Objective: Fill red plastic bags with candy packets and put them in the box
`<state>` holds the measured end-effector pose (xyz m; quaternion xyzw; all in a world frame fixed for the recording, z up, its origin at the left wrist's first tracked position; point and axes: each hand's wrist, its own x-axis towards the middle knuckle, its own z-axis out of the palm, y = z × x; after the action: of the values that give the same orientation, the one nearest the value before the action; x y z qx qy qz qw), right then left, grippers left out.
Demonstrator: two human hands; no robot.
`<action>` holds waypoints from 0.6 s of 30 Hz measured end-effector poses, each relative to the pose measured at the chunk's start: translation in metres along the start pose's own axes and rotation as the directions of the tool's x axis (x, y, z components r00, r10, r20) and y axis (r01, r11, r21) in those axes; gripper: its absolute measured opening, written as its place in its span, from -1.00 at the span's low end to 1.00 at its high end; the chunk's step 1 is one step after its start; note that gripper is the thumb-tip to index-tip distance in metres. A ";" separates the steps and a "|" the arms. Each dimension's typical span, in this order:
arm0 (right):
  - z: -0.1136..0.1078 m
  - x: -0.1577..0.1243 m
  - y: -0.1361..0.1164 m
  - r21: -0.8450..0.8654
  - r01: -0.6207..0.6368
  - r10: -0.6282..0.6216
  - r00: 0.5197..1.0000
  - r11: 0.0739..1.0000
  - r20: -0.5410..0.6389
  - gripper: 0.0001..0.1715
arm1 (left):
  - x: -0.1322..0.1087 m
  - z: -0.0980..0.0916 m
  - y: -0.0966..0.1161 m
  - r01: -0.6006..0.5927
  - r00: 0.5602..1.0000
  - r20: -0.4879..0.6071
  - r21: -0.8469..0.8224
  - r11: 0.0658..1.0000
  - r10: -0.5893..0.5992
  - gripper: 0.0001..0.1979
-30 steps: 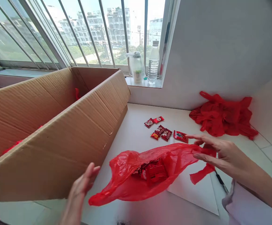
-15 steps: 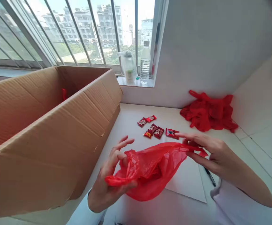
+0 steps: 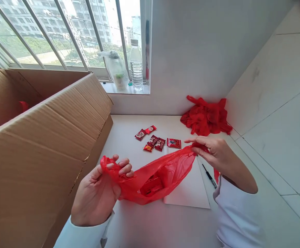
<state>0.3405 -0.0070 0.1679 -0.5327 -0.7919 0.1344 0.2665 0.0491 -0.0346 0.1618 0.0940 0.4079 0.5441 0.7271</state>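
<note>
A thin red plastic bag (image 3: 177, 168) is stretched sideways between my two hands above the table. My left hand (image 3: 99, 193) has its fingers hooked around one handle, palm turned up. At the other end, my right hand (image 3: 213, 151) pinches the other handle between thumb and fingers. Through the bag's mouth a dark red packet (image 3: 152, 184) shows inside; its kind is hard to make out. Beyond the bag lie several small wrapped snack packets (image 3: 159, 144), among them a flat red packet (image 3: 174, 143) close to my right hand.
A large open cardboard box (image 3: 62, 137) fills the left side. Red plastic bags (image 3: 206, 115) are heaped against the back wall. White paper (image 3: 191, 193) and a black pen (image 3: 209, 176) lie beneath and right. On the windowsill stand a water bottle (image 3: 136, 65) and a bagged cup (image 3: 117, 72).
The view has swung right. My hands have drawn apart, pulling the bag longer and flatter. My left hand has turned its palm up with the handle looped over its fingers.
</note>
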 end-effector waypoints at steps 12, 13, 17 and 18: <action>0.001 -0.013 0.010 0.103 -0.004 -0.032 0.939 0.995 0.344 -0.15 | 0.010 -0.081 -0.035 -0.678 0.665 0.419 0.686 0.265 0.618 -0.53; 0.001 -0.014 0.009 0.102 -0.017 -0.020 0.935 0.995 0.354 -0.10 | 0.008 -0.094 -0.036 -0.700 0.634 0.506 0.697 0.156 0.585 -0.48; 0.005 -0.020 0.000 0.068 -0.013 -0.011 0.937 0.998 0.349 0.03 | -0.009 -0.109 -0.031 -0.656 0.699 0.647 0.749 -0.087 0.305 0.03; 0.005 -0.022 -0.003 0.057 0.008 -0.027 0.941 0.998 0.338 -0.01 | -0.012 -0.103 -0.029 -0.663 0.685 0.671 0.735 -0.138 0.282 0.10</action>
<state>0.3416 -0.0276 0.1590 -0.4872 -0.8267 0.2431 0.1419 -0.0031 -0.0878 0.0836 0.7681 0.4790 0.3347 0.2619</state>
